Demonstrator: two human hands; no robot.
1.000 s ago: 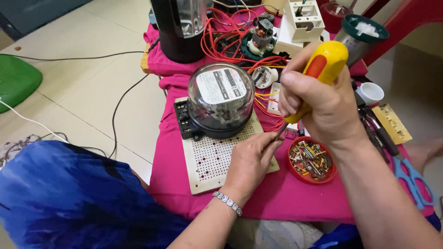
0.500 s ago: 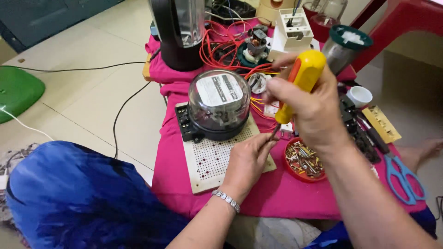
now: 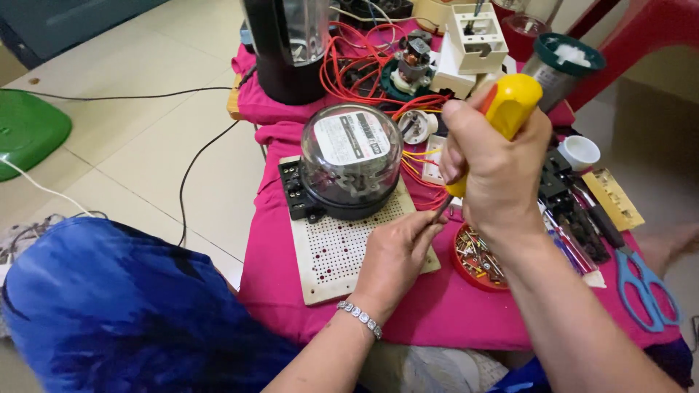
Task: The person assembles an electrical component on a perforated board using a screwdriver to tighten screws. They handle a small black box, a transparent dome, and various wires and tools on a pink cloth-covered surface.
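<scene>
Pale floor tiles run out to nine o'clock, where a green stool (image 3: 29, 131) sits and thin cables trail toward us; our low surface (image 3: 451, 313), draped in pink cloth, fills the middle. Our blue-clad knee (image 3: 109, 306) crowds seven o'clock.

On a perforated board (image 3: 335, 247) stands a glass-domed electric meter (image 3: 351, 156), its black terminal block facing nine o'clock, probably so the screws stay reachable. Behind it at twelve o'clock rises a black blender base (image 3: 287, 47), with red wires (image 3: 357, 69) looping from a small motor (image 3: 411, 62) and a white switch box (image 3: 477, 36).

Our left hand (image 3: 397, 255), bracelet at the wrist, rests on the board's right edge with its fingertips pinched together at the screwdriver's tip, apparently steadying it or a small part we cannot make out. Our right hand (image 3: 495, 175) is clenched round the yellow-handled screwdriver (image 3: 506, 109), held tilted with the shaft angled down toward that pinch.

Just beside, at four o'clock, a red dish of screws (image 3: 477, 255) lies within easy reach. Farther right lie dark hand tools (image 3: 575, 215) and blue scissors (image 3: 644, 291).
</scene>
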